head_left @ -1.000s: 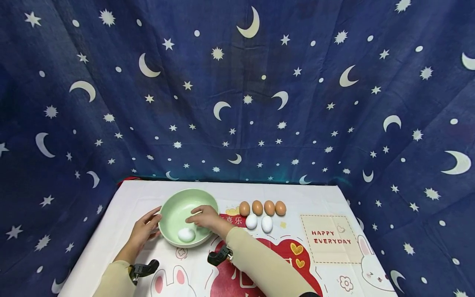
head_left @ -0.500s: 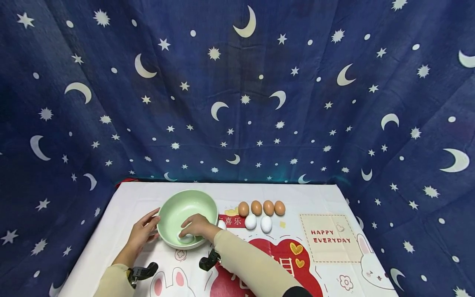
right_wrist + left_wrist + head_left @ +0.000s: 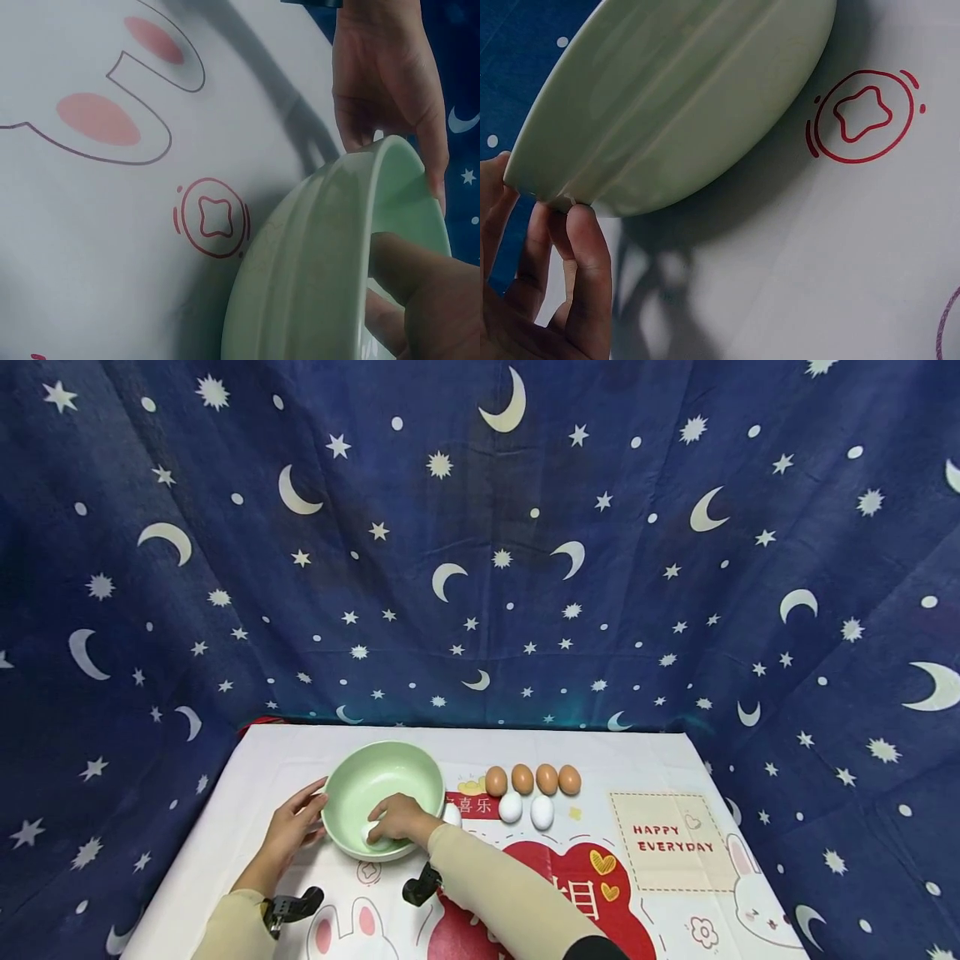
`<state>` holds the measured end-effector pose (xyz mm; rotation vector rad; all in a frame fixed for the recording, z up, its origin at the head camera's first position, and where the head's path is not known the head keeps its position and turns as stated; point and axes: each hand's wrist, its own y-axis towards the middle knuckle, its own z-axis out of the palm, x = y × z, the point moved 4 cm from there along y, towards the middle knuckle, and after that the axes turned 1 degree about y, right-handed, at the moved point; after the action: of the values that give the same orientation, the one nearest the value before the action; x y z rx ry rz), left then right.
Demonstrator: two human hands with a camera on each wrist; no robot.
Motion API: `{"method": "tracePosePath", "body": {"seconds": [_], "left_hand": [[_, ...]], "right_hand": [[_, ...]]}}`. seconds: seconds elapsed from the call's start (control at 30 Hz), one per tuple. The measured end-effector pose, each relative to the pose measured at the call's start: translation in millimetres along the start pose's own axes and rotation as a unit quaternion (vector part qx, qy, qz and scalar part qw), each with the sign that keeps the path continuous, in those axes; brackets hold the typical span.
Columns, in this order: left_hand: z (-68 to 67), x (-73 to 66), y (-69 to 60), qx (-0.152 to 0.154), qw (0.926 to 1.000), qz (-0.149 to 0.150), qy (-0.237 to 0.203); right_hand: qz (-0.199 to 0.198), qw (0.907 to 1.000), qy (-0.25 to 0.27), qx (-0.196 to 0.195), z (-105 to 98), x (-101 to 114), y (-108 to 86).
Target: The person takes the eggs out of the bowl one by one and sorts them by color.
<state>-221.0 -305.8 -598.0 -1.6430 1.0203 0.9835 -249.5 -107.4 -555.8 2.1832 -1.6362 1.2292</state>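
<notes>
A pale green bowl (image 3: 352,785) stands at the left of the table. My left hand (image 3: 291,824) pinches its left rim, thumb at the edge; in the left wrist view its fingertips (image 3: 585,217) press the outer wall. Inside the bowl, my right hand (image 3: 401,821) has its fingers curled on a white egg (image 3: 369,832), which they mostly cover. A second white egg (image 3: 452,815) lies on the cloth just right of the bowl, partly behind the right wrist. In the right wrist view my right hand (image 3: 431,289) reaches over the bowl's rim (image 3: 367,195).
Several brown eggs (image 3: 522,779) lie in a row right of the bowl, with two white eggs (image 3: 511,807) in front of them. The white printed cloth (image 3: 585,752) covers the table. A dark blue starry curtain (image 3: 420,627) surrounds its back and sides.
My right hand has moved down and slightly left inside the bowl onto the white egg, covering most of it. The egg beside the bowl has come into view. My left hand stays at the rim.
</notes>
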Motion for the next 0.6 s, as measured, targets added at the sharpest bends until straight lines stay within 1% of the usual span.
{"method": "tracePosePath", "body": {"seconds": [0.13, 0.23, 0.3, 0.4, 0.5, 0.6], "left_hand": [[0.0, 1.1, 0.4, 0.001, 1.0, 0.001, 0.003], [0.5, 0.8, 0.7, -0.001, 1.0, -0.001, 0.002], [1.1, 0.4, 0.6, -0.001, 1.0, -0.003, 0.002], [1.7, 0.3, 0.5, -0.001, 1.0, -0.005, 0.0], [1.4, 0.5, 0.6, 0.001, 1.0, -0.007, -0.004], [0.5, 0.4, 0.6, 0.001, 0.9999, -0.009, -0.008]], "right_hand": [[-0.006, 0.9999, 0.0, 0.01, 1.6, -1.9, -0.1], [-0.008, 0.9997, 0.016, 0.017, 0.9, -3.3, -1.2], [-0.002, 0.9988, 0.042, 0.024, 0.0, -4.3, -2.0], [0.019, 0.9955, 0.086, 0.033, -0.3, -6.3, -1.1], [0.045, 0.9883, 0.14, 0.039, -0.4, -8.8, 1.0], [0.055, 0.9803, 0.185, 0.044, -2.3, -10.1, 2.1]]}}
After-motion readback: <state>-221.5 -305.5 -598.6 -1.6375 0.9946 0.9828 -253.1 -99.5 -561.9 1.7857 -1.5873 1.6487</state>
